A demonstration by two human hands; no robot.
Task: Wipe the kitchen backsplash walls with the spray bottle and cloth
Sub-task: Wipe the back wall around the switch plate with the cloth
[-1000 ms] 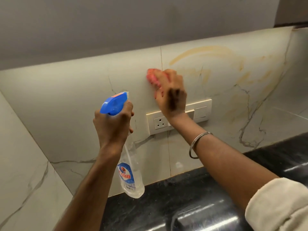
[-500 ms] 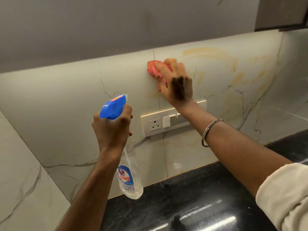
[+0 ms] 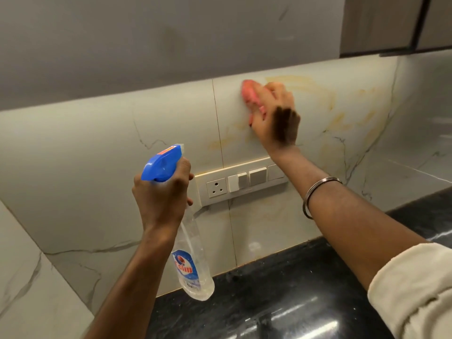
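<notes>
**A:** What fills most of the view?

**B:** The marble-look backsplash wall, with yellowish streaks towards its upper right. The black countertop runs below it.

**A:** Where is the spray bottle?

**B:** The spray bottle hangs nearly upright in the air in front of the wall, just left of the switch panel. The left hand is clenched round its neck under the blue trigger head.

**A:** And the cloth?

**B:** The pink cloth lies against the wall above the panel, just right of the tile joint. The right hand grasps it with fingers curled over it, though the hand is somewhat blurred. A metal bangle sits on that forearm.
</notes>
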